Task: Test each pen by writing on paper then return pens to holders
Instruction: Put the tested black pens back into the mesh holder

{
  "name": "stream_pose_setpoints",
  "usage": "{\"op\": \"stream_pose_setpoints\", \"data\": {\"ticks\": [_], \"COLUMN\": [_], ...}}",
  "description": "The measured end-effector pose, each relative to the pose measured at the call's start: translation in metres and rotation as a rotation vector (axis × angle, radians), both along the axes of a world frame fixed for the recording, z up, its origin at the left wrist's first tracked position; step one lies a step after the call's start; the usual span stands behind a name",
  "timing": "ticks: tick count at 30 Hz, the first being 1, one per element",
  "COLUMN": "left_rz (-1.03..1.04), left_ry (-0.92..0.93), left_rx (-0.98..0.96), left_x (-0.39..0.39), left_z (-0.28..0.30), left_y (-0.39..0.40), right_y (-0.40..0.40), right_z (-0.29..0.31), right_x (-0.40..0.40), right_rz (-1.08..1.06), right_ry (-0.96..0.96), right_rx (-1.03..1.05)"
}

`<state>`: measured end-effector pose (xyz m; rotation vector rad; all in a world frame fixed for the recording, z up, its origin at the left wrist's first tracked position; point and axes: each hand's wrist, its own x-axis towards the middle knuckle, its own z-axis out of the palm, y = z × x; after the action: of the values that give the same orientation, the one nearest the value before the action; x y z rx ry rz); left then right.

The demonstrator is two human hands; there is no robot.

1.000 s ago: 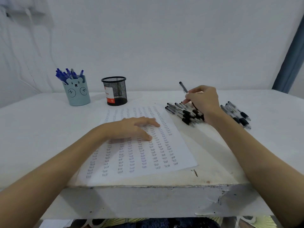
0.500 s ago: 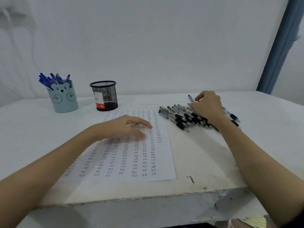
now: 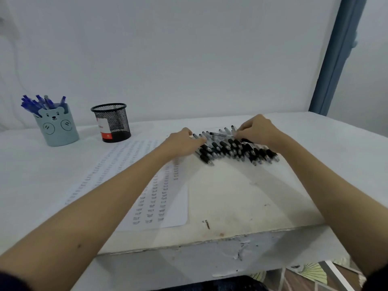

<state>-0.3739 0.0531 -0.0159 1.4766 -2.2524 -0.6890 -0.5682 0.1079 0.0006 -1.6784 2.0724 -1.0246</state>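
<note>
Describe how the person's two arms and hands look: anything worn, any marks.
Both forearms are bare from wrist to near the elbow; no watch, ring, bracelet or glove shows on the left hand or the right hand. A small dark mark sits on the left forearm. At the bottom corners, a dark sleeve edge shows on the left arm, and another on the right. Nails are too blurred to judge.

Both hands at frame centre, on the row of black-grip pens [image 3: 235,149] lying on the white surface [image 3: 241,196]. Right hand [image 3: 257,131] pinches one clear pen [image 3: 220,134] held crosswise just above the row. Left hand [image 3: 182,142] rests on the row's left end; its fingers' curl is unclear. Paper [image 3: 168,198] with rows of scribbles lies lower left of the pens. Upper left: bear holder [image 3: 56,128] with blue pens [image 3: 39,102], black mesh holder [image 3: 112,122] beside it.
</note>
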Motion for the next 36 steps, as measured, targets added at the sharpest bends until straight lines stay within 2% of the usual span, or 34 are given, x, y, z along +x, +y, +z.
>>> {"op": "stream_pose_setpoints", "data": {"ticks": [3, 7, 9, 12, 14, 16, 17, 20, 22, 25, 29, 32, 36], "left_rz": [0.057, 0.114, 0.120, 0.125, 0.132, 0.131, 0.129, 0.115, 0.107, 0.086, 0.087, 0.088, 0.104], "left_ry": [-0.011, -0.111, -0.127, -0.127, -0.117, -0.106, -0.098, -0.092, -0.107, -0.065, -0.104, -0.145, -0.187], "left_rx": [0.019, -0.018, -0.008, 0.008, 0.016, 0.024, 0.029, 0.052, 0.078, 0.149, 0.177, 0.219, 0.233], "left_x": [-0.012, -0.028, -0.037, -0.046, -0.051, -0.055, -0.057, -0.058, -0.060, -0.062, -0.066, -0.067, -0.068], "left_z": [0.002, 0.004, 0.004, 0.005, 0.006, 0.007, 0.007, 0.012, 0.015, 0.019, 0.024, 0.026, 0.025], "left_y": [-0.004, -0.007, -0.009, -0.013, -0.017, -0.021, -0.024, -0.026, -0.028, -0.031, -0.033, -0.033, -0.033], "right_y": [0.001, -0.002, -0.002, 0.002, 0.003, -0.001, -0.002, -0.002, -0.004, -0.010, -0.016, -0.018, -0.027], "right_z": [0.001, -0.001, -0.003, -0.006, -0.004, -0.001, 0.001, 0.002, -0.001, -0.005, 0.000, 0.006, 0.007], "right_x": [-0.005, -0.022, -0.033, -0.042, -0.048, -0.056, -0.062, -0.072, -0.073, -0.069, -0.063, -0.059, -0.050], "right_rz": [0.016, -0.076, -0.111, -0.041, 0.001, -0.061, -0.119, -0.212, -0.167, -0.134, -0.123, -0.091, -0.083], "right_ry": [0.027, -0.031, 0.013, 0.086, 0.045, 0.012, 0.055, 0.218, 0.136, 0.008, -0.006, -0.019, 0.067], "right_rx": [-0.006, -0.075, -0.074, 0.023, 0.022, -0.025, -0.019, 0.170, 0.255, 0.271, 0.302, 0.398, 0.430]}}
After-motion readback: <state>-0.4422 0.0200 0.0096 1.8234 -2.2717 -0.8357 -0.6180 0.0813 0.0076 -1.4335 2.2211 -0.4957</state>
